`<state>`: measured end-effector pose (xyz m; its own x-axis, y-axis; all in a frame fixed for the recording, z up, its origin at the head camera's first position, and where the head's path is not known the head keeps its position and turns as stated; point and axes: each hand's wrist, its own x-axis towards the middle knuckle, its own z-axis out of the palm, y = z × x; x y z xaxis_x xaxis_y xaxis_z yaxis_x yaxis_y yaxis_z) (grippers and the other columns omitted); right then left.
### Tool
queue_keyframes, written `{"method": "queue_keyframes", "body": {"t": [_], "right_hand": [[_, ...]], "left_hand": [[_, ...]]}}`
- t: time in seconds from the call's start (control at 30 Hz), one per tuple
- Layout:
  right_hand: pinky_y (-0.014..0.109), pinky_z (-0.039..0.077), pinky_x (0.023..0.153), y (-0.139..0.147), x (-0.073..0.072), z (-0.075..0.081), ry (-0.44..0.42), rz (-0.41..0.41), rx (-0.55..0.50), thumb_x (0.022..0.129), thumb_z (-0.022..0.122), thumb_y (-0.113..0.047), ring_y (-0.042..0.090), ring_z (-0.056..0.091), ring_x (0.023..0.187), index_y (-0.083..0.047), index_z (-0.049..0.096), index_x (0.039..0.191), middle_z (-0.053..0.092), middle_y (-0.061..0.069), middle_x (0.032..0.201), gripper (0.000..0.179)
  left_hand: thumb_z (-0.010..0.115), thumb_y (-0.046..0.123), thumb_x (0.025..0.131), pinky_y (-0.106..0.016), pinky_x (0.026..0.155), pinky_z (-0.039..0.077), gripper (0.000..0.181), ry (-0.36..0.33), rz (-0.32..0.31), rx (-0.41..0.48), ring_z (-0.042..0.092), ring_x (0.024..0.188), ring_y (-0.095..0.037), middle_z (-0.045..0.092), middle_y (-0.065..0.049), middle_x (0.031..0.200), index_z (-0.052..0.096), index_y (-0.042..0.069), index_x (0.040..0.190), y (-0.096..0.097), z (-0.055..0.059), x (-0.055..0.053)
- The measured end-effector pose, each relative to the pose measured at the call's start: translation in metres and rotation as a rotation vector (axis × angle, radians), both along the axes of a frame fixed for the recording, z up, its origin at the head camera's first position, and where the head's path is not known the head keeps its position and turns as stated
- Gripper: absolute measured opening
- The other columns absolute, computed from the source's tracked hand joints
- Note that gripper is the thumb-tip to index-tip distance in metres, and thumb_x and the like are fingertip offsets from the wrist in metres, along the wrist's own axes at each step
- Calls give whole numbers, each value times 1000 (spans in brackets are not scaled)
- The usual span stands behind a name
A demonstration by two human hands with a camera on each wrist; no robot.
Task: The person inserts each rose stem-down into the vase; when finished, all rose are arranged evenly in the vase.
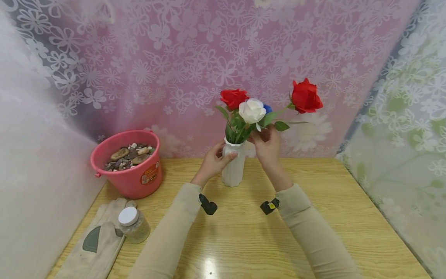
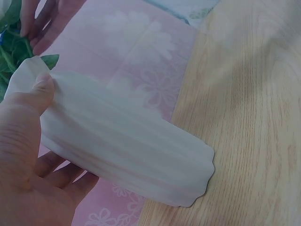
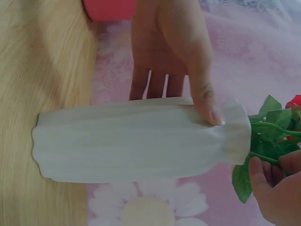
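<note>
A white fluted vase (image 1: 232, 170) stands upright on the wooden table. My left hand (image 1: 214, 162) grips it just under the rim, thumb across the front and fingers behind. Out of its mouth rise a red rose (image 1: 232, 99), a white rose (image 1: 252, 111) and a partly hidden blue flower (image 1: 267, 109). Beside the rim, my right hand (image 1: 267, 149) pinches a green rose stem (image 3: 264, 157) between thumb and fingers, as the right wrist view shows. Another red rose (image 1: 306, 97) leans far out to the right above that hand; leaves cover part of its stem.
At the left back stands a pink bucket (image 1: 136, 182) of pebbles. In front of it, a pair of pale work gloves (image 1: 94, 248) lies beside a clear jar (image 1: 137, 230) with a white lid. Flower-patterned curtains (image 1: 195, 50) hang behind the table and along its sides.
</note>
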<state>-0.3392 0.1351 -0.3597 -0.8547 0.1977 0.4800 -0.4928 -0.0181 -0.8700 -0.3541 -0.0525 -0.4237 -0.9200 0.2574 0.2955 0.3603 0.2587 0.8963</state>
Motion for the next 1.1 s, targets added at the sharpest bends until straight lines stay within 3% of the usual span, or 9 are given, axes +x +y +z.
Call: {"method": "queue_keyframes", "body": {"t": [0.17, 0.37, 0.5, 0.67, 0.87, 1.0, 1.1], "right_hand": [[26, 64, 81, -5, -1, -3, -47, -99, 122, 98, 65, 1, 13, 70, 87, 2, 60, 132, 71, 30, 113, 34], [15, 49, 71, -11, -2, -3, -69, -209, 244, 94, 71, -4, 2, 61, 80, 1, 68, 121, 75, 28, 103, 27], [14, 49, 67, -15, -3, -5, -85, -212, 287, 93, 71, -5, 7, 63, 79, 1, 71, 117, 76, 26, 101, 25], [19, 51, 71, -16, -4, -10, -127, -216, 343, 94, 72, -13, 25, 72, 91, -5, 75, 122, 78, 21, 105, 29], [20, 53, 71, -17, -1, -10, -82, -246, 336, 94, 74, -17, 31, 73, 88, -2, 78, 110, 79, 20, 101, 22], [14, 50, 65, -17, 0, -8, -25, -293, 289, 93, 75, -15, 20, 68, 76, 0, 78, 106, 78, 21, 96, 20], [12, 49, 63, -17, 2, -4, 11, -336, 255, 95, 74, -14, 7, 62, 69, -1, 77, 113, 77, 22, 96, 22]], "left_hand": [[74, 28, 102, -52, 120, 46, 66, 6, -2, 4, 58, 140, -37, 60, -16, 152, 45, 20, 161, 0, 0, -1], [74, 27, 102, -50, 120, 46, 66, 7, 5, -6, 59, 140, -36, 59, -16, 152, 45, 20, 161, 0, 1, 0], [73, 28, 102, -51, 120, 46, 66, 5, 5, -11, 58, 140, -37, 59, -16, 152, 45, 20, 161, 0, 2, 1], [73, 28, 102, -51, 119, 47, 67, 6, 3, -14, 59, 139, -37, 60, -17, 151, 44, 20, 162, 0, 2, 0], [73, 28, 102, -50, 119, 47, 68, 3, 3, -5, 60, 138, -36, 60, -16, 151, 43, 21, 162, 1, 1, -1], [73, 29, 102, -50, 119, 47, 68, 3, 3, -6, 59, 139, -36, 60, -16, 151, 43, 21, 162, 0, 1, 0], [74, 30, 102, -49, 119, 47, 69, 0, 3, -4, 59, 140, -35, 59, -15, 152, 42, 21, 163, 0, 0, 0]]}}
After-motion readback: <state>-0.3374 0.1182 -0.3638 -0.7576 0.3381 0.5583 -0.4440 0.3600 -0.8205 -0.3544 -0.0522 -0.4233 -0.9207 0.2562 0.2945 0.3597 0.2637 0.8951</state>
